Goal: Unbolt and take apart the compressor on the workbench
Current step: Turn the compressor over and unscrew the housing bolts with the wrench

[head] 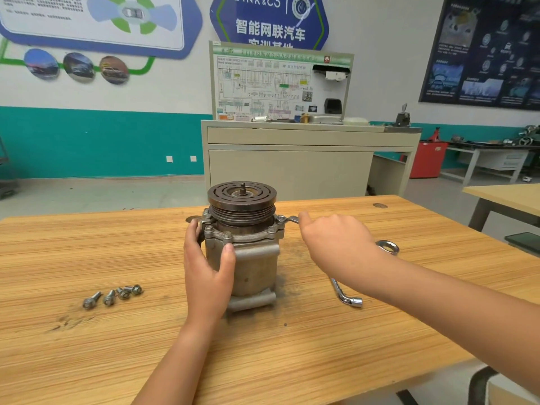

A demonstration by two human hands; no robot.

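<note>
A: Where is the compressor sitting?
B: The compressor [248, 267] is standing upright near the middle of the wooden table [117, 361], with its grooved pulley [242, 204] facing up.
A: And what are the hands doing?
B: The left hand [204, 267] is gripping the housing from 9 o'clock. Its fingers [191, 232] are curling round the side and the thumb is pressing on the front just under the flange. The right hand [333, 244] is reaching in from 3 o'clock, closed round a spanner [387, 247], with the index finger lying along the shank. The open end is sitting at a flange bolt [281, 219] at 2 o'clock on the compressor, though I cannot tell whether it is seated on the head.
A: Is anything getting in the way?
B: The right hand is hiding the middle of the spanner, so only the ring end is sticking out behind the wrist. The pulley is overhanging the flange bolts, and the left palm is covering the housing's left side.
A: What else is lying around?
B: A short row of loose bolts [112, 295] is lying at 8 o'clock, well apart from the compressor. An L-shaped socket wrench [346, 293] is lying at 4 o'clock, partly under the right forearm. A beige training cabinet [292, 168] is standing beyond the table at 12 o'clock, and a second table [502, 200] is showing at 2 o'clock
</note>
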